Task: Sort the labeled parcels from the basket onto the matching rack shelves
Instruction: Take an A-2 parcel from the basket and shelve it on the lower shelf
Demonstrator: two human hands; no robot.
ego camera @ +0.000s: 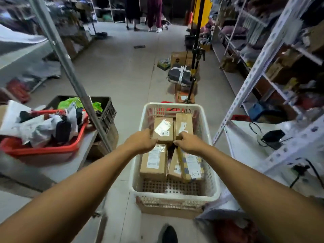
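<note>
Beside white basket: red basket, rack.

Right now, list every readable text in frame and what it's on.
"A-1": white sticker on the far-left parcel in the white basket, which the left hand grips.
"A-1": sticker on the near-right parcel, seen upside down.
Too small or blurred to read: shipping labels on the near-left parcel and the far-right parcel, which the right hand grips; print on floor boxes and rack goods.
</note>
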